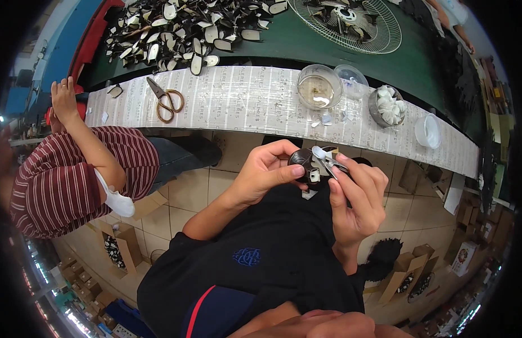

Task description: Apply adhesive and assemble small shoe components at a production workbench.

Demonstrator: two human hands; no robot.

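In front of my chest, my left hand (268,170) is closed on a dark brown shoe upper (300,163) with pale lining at its edge. My right hand (358,198) pinches slim metal tweezers (332,164) between thumb and fingers. A small white rounded piece (320,152) shows at the tweezers, against the upper. The fingers partly cover the tool, so I cannot tell whether its tips grip that piece. Both hands are above my lap, just short of the bench edge.
Along the paper-covered bench (238,101) lie scissors (164,100), a clear tub of liquid (319,87), a bowl of white pieces (388,107) and a white cup (427,131). Behind are piled uppers (196,31) and a wire fan guard (348,17). A person in stripes (86,174) sits left.
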